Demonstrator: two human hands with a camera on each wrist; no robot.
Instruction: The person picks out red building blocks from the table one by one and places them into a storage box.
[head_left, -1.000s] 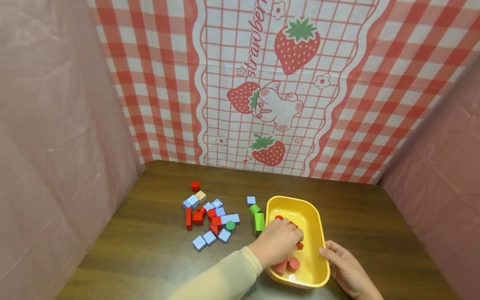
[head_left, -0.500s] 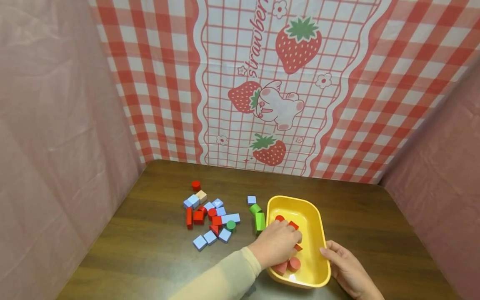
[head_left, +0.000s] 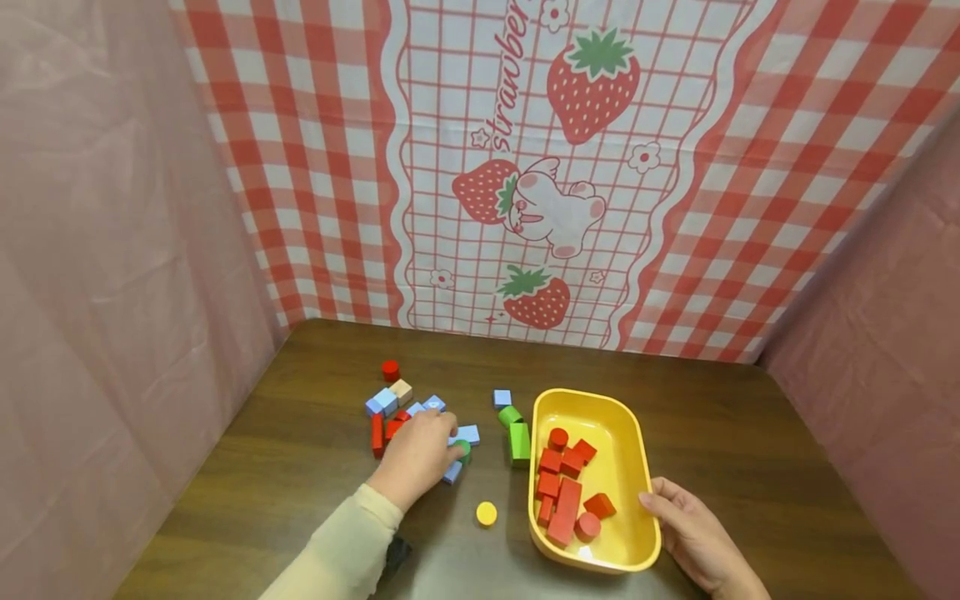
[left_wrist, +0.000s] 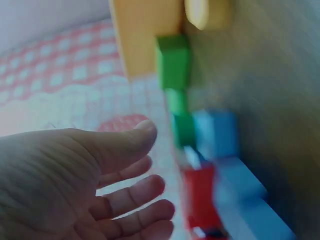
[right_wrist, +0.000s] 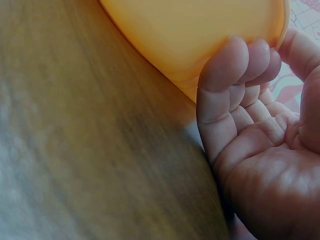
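Observation:
My left hand (head_left: 422, 454) reaches over a loose group of toy blocks, its body hiding some of them. In the left wrist view that hand (left_wrist: 90, 175) has loosely bent fingers with nothing between them, beside blurred red (left_wrist: 200, 195) and blue blocks (left_wrist: 240, 177). Close to its fingertips in the head view are a green cylinder (head_left: 463, 452) and a long blue block (head_left: 468, 434). My right hand (head_left: 693, 533) grips the right rim of a yellow plastic tub (head_left: 633, 467), thumb over the edge and fingers outside. Several red blocks (head_left: 567, 512) lie inside the tub, mostly along its left side.
A yellow round block (head_left: 486, 514) lies between the left arm and the tub. Green blocks (head_left: 519, 444) and a blue cube (head_left: 502, 398) stand just left of the tub. A red cylinder (head_left: 391, 370) and a wooden block (head_left: 402, 391) sit farther back. A checked cloth (head_left: 322, 167) hangs behind.
My left hand has come out of the tub and moved left over the blocks, exposing the red blocks inside and the yellow block on the table. My right hand keeps its grip.

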